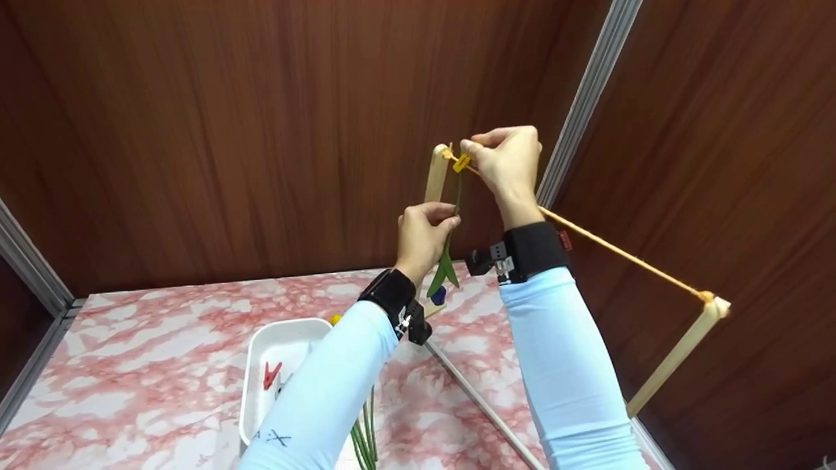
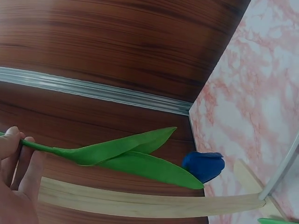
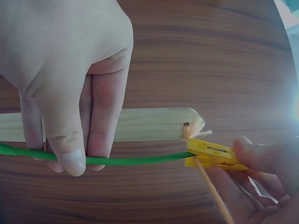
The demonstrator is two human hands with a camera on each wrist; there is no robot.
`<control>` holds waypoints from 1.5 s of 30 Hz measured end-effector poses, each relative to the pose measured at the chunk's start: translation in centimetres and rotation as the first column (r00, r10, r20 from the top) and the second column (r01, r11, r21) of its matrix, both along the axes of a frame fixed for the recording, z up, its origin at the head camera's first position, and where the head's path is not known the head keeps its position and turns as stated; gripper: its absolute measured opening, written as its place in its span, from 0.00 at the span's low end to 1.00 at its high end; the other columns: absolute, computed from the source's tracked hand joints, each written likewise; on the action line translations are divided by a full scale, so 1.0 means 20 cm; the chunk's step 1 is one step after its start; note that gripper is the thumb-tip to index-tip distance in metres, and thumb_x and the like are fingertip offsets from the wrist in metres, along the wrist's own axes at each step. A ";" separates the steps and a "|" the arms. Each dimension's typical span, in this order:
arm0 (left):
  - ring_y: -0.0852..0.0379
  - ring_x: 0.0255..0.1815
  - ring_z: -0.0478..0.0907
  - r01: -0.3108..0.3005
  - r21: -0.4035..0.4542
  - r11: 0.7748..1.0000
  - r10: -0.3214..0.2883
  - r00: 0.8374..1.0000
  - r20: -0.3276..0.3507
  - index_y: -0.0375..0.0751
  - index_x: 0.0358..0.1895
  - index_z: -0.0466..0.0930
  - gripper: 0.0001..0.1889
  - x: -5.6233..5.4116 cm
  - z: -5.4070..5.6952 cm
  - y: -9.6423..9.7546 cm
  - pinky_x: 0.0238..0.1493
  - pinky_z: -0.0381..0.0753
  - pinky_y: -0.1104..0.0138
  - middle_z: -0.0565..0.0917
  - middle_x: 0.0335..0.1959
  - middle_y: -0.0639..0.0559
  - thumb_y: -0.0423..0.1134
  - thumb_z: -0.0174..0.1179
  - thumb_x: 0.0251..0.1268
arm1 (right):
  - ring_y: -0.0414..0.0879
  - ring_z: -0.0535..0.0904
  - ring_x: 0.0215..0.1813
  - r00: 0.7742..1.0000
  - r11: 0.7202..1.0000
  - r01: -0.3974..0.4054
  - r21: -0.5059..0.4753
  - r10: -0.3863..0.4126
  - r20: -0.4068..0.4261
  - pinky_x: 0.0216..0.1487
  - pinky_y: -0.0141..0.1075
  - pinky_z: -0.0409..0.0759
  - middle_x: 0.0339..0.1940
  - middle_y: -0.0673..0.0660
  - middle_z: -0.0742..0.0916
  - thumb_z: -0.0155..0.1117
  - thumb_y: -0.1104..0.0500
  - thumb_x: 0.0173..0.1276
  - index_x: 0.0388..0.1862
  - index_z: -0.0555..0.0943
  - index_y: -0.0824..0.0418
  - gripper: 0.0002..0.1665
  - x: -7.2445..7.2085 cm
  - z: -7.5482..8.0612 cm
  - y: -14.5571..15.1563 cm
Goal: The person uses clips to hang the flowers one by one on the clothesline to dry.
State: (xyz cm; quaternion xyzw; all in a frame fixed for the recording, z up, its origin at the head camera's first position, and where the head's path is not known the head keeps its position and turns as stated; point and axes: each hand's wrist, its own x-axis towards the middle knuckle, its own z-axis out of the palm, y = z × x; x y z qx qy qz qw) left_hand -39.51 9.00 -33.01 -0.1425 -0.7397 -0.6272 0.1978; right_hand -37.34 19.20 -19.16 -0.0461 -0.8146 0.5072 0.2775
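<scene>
A blue artificial tulip (image 2: 203,166) hangs bloom-down, its green leaves (image 2: 140,161) pointing downward. With thumb and fingertips, my left hand (image 1: 421,236) pinches its green stem (image 3: 133,161). Higher up, my right hand (image 1: 514,160) pinches the back end of a yellow clothespin (image 3: 216,154). The stem's end reaches between the clothespin's jaws, where the orange string (image 1: 620,251) also passes. Beside the clothespin, the string is tied through a hole in the top of a wooden post (image 3: 159,123).
The string runs down to a second wooden post (image 1: 676,356) at right. A white rod (image 1: 483,401) joins the frame's base. On the marbled table stands a white tray (image 1: 251,385) with a red clothespin (image 1: 272,375); several green stems (image 1: 366,431) lie beside my left sleeve. Brown panels rise behind.
</scene>
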 end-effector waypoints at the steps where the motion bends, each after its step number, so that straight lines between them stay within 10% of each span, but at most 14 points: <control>1: 0.59 0.42 0.86 -0.001 0.000 1.000 0.001 1.000 -0.001 0.37 0.44 0.91 0.09 0.00 0.00 0.00 0.44 0.83 0.71 0.91 0.39 0.50 0.31 0.73 0.62 | 0.47 0.89 0.42 1.000 1.000 -0.005 -0.001 0.005 0.010 0.41 0.32 0.87 0.46 0.60 0.89 0.77 0.62 0.64 0.44 0.91 0.65 0.11 0.00 0.00 0.00; 16: 0.60 0.41 0.86 0.006 0.004 1.000 -0.006 1.000 0.018 0.39 0.44 0.91 0.08 0.01 0.01 0.00 0.42 0.83 0.71 0.91 0.38 0.52 0.32 0.73 0.62 | 0.46 0.86 0.46 0.986 0.989 0.029 0.145 -0.052 0.161 0.46 0.34 0.87 0.49 0.57 0.90 0.76 0.52 0.65 0.51 0.89 0.61 0.19 0.04 0.05 -0.02; 45: 0.58 0.46 0.86 0.008 -0.024 1.000 -0.007 0.999 0.039 0.39 0.48 0.90 0.12 0.03 -0.01 -0.01 0.47 0.84 0.70 0.91 0.42 0.51 0.34 0.74 0.62 | 0.47 0.87 0.49 0.987 0.987 0.021 0.158 -0.046 0.156 0.48 0.34 0.87 0.53 0.58 0.88 0.77 0.55 0.65 0.53 0.88 0.62 0.20 0.02 0.03 -0.04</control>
